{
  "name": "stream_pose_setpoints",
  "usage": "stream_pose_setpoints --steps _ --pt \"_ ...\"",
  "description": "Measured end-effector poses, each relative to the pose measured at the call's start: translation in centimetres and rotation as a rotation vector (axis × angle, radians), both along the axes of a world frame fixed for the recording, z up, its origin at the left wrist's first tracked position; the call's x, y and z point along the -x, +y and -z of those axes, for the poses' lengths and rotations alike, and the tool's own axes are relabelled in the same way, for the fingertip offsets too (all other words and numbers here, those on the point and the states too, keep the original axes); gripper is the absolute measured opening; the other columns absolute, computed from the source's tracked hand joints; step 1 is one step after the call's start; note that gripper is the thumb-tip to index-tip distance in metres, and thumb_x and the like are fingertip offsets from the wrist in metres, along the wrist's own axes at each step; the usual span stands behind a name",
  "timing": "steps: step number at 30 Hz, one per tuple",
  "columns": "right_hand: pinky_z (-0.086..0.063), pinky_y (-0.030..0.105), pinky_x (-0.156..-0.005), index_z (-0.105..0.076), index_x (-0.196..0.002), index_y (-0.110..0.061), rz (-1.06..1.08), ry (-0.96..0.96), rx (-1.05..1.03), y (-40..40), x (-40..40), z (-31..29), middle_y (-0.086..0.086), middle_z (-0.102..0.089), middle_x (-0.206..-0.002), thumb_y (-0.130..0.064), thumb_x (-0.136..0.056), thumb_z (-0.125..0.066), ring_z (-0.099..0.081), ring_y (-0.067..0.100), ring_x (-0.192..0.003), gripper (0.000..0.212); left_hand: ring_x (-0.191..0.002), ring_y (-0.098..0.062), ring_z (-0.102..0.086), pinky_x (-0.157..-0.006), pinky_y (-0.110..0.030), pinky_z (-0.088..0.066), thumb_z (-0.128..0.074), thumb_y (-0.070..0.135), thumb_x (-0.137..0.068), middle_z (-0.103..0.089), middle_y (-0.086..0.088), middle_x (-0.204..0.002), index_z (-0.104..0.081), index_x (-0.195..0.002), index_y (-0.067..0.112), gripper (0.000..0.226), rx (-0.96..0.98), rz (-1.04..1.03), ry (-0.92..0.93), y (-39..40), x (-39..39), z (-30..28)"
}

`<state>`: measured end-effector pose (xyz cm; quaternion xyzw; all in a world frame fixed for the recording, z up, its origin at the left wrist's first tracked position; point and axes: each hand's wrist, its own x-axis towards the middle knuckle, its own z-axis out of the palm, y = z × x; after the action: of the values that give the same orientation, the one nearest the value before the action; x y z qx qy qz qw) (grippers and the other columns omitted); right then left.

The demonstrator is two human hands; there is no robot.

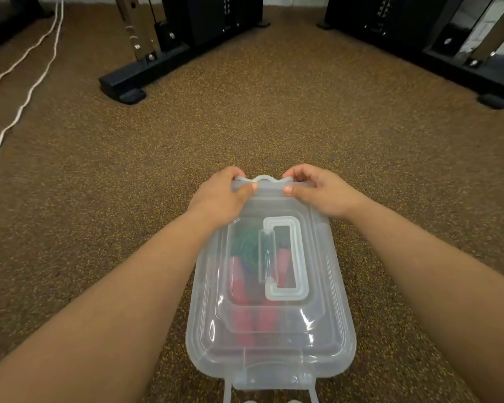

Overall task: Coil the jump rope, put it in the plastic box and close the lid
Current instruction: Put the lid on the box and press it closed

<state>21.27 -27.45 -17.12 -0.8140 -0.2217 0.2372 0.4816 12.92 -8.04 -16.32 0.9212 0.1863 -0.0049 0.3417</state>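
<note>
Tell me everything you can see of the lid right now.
The lid is clear, cloudy plastic, rectangular with rounded corners and stepped ridges. A folding handle lies flat in its recessed centre. It sits on the box on the carpet. The left hand and right hand grip the latch at its far edge. The near latch hangs open. Red and green shapes show through it.
</note>
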Motion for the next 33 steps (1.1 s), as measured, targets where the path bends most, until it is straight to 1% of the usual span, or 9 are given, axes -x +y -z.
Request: stream_pose_setpoints --steps 5,8,13,17,20,24,26,30,33 --pt "-0.047 0.032 -0.096 -0.062 -0.118 -0.026 0.103 -0.156 0.073 0.2 1.0 0.0 -0.001 -0.064 -0.115 -0.028 -0.085 -0.067 -0.059 0.012 -0.103 0.033 -0.123 -0.027 -0.048 -0.102 -0.037 -0.038 -0.045 0.041 -0.093 -0.054 -0.006 -0.133 -0.050 -0.130 0.021 0.042 -0.136 0.041 -0.092 -0.2 0.8 0.4" --pt "-0.039 0.034 -0.105 -0.058 -0.127 -0.025 0.081 -0.412 0.225 -0.1 2.5 -0.5 0.000 -0.061 -0.129 -0.030 -0.092 -0.056 -0.054 0.017 -0.121 0.036 -0.145 -0.022 -0.019 -0.118 -0.040 -0.014 -0.033 0.039 -0.098 -0.028 -0.006 -0.155 -0.029 -0.146 0.018 0.053 -0.324 0.243 -0.102 -0.4 2.7 -0.1" --pt "-0.016 0.042 -0.119 -0.053 -0.133 -0.029 -0.170 -0.618 0.307 -3.3 9.0 -1.1 -0.001 -0.044 -0.148 -0.047 -0.096 -0.036 -0.027 0.017 -0.143 0.045 -0.146 -0.008 0.011 -0.117 -0.041 0.012 -0.013 0.059 -0.092 0.004 0.005 -0.160 -0.004 -0.151 0.029 0.067 -0.435 0.641 0.008 -1.8 11.0 -2.0" --pt "-0.008 0.041 -0.119 -0.040 -0.138 -0.040 -0.430 -0.671 0.343 -7.0 15.9 -1.9 -0.011 -0.034 -0.150 -0.063 -0.092 -0.024 -0.019 0.007 -0.143 0.053 -0.146 -0.007 0.005 -0.118 -0.042 0.008 -0.012 0.074 -0.084 0.001 0.006 -0.160 -0.002 -0.150 0.034 0.078 -0.498 0.906 0.021 -2.2 17.1 -2.6" --pt "-0.008 0.045 -0.119 -0.025 -0.145 -0.039 -0.586 -0.792 0.353 -8.5 19.1 -1.4 -0.003 -0.033 -0.153 -0.074 -0.083 -0.036 -0.019 0.014 -0.146 0.072 -0.148 -0.019 -0.006 -0.117 -0.053 -0.004 -0.028 0.081 -0.078 -0.013 -0.002 -0.160 -0.013 -0.151 0.025 0.093 -0.622 1.051 -0.074 -1.7 19.8 -1.8" --pt "-0.007 0.043 -0.119 -0.022 -0.148 -0.027 -0.580 -0.901 0.425 -8.9 20.9 -0.6 0.002 -0.031 -0.154 -0.081 -0.072 -0.049 -0.014 0.019 -0.147 0.097 -0.145 -0.023 -0.019 -0.115 -0.049 -0.013 -0.044 0.074 -0.074 -0.025 -0.007 -0.157 -0.018 -0.151 0.017 0.099 -0.732 1.039 -0.086 -1.7 21.1 -1.2" --pt "-0.010 0.043 -0.118 -0.027 -0.147 -0.024 -0.543 -0.948 0.454 -8.7 21.2 -0.2 0.004 -0.035 -0.152 -0.074 -0.075 -0.054 -0.018 0.020 -0.145 0.092 -0.143 -0.021 -0.025 -0.117 -0.048 -0.019 -0.044 0.068 -0.079 -0.030 -0.005 -0.155 -0.024 -0.149 0.017 0.088 -0.752 1.003 -0.098 -2.0 21.2 -1.2" --pt "-0.014 0.041 -0.119 -0.036 -0.141 -0.023 -0.489 -0.938 0.396 -8.7 21.0 -0.3 0.004 -0.042 -0.147 -0.064 -0.083 -0.053 -0.027 0.019 -0.142 0.073 -0.142 -0.017 -0.028 -0.118 -0.043 -0.011 -0.047 0.057 -0.082 -0.033 -0.002 -0.153 -0.034 -0.144 0.021 0.073 -0.680 0.985 -0.113 -2.0 21.0 -1.8" --pt "-0.025 0.046 -0.117 -0.037 -0.140 -0.025 -0.480 -0.928 0.373 -8.8 20.9 -0.4 0.004 -0.044 -0.146 -0.064 -0.085 -0.051 -0.032 0.020 -0.141 0.069 -0.147 -0.020 -0.011 -0.113 -0.049 0.001 -0.046 0.055 -0.083 -0.019 -0.002 -0.158 -0.027 -0.146 0.023 0.073 -0.649 0.965 -0.063 -2.3 21.0 -2.1"
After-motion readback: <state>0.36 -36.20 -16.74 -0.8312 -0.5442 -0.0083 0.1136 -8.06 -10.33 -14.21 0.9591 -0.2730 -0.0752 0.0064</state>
